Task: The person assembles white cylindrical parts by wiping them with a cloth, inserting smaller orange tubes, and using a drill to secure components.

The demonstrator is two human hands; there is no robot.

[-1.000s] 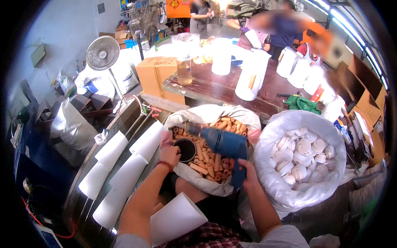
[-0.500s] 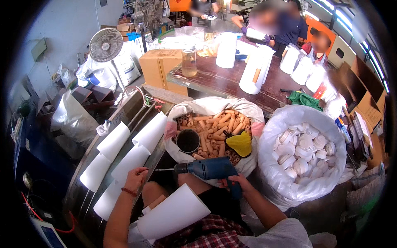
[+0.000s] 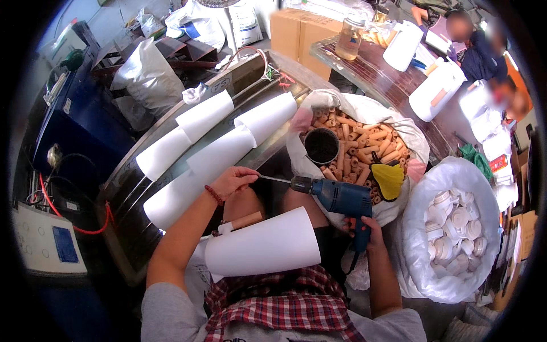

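Observation:
My right hand grips the pistol handle of a blue power drill, held level with its long bit pointing left. At the bit's end, the fingertips of my left hand are pinched together; whatever they hold there is too small to make out. Across my lap lies a white tapered plastic jug on its side, with a wooden handle along its upper edge. Just ahead of the drill, a white sack holds many brown wooden handles, a dark cup and a yellow-and-black cloth item.
White tapered bodies lie in two nested rows on a metal-edged trough at left. A plastic-lined bag of white lids stands at right. Beyond are a table with a glass jar, white jugs, a cardboard box and co-workers.
The view has turned left and downward, so the scene sits further right. My left hand still pinches at the bit's end, and my right hand still holds the drill.

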